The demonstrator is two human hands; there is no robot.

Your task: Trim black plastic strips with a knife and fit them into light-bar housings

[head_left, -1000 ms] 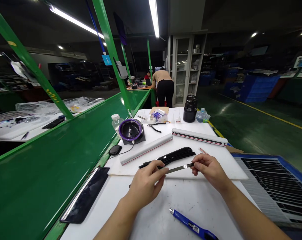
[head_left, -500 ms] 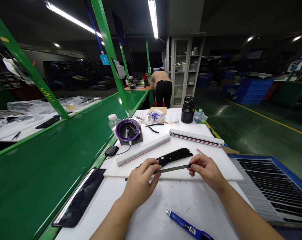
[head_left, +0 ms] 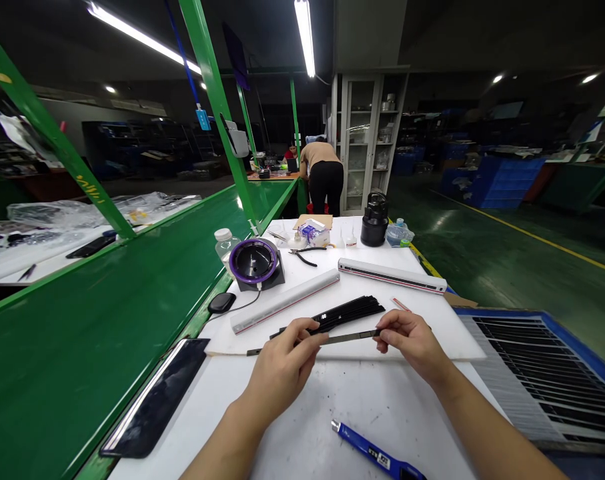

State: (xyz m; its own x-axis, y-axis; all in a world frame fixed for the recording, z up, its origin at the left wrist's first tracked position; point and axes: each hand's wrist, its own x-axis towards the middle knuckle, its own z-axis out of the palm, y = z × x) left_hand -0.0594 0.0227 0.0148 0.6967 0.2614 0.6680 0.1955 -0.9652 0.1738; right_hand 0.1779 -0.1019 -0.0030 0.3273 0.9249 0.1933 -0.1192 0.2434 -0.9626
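A thin dark strip [head_left: 352, 337] is stretched between my two hands, above the near edge of the white foam sheet [head_left: 462, 337]. My right hand [head_left: 411, 341] pinches its right end. My left hand [head_left: 287, 363] is closed around it further left, and the strip's far end sticks out past the knuckles. Just behind my hands lies a fanned pile of black strips [head_left: 352, 310]. Two long white model train cars, one on the left [head_left: 287, 300] and one on the right [head_left: 392, 276], rest on the foam beyond the pile. A blue utility knife [head_left: 369, 448] lies nearest me.
A round purple-rimmed fan [head_left: 253, 261], pliers [head_left: 307, 254], small bottles [head_left: 351, 239] and a black canister [head_left: 375, 223] stand at the back. A dark glossy panel [head_left: 157, 397] lies left. Right, a blue-edged tray [head_left: 577, 347] holds more black strips. Another person [head_left: 323, 170] bends over a far bench.
My left thumb has come up against the strip, closing the pinch. The strip shows slightly more of its left end. The view has shifted a little; my right hand keeps its grip.
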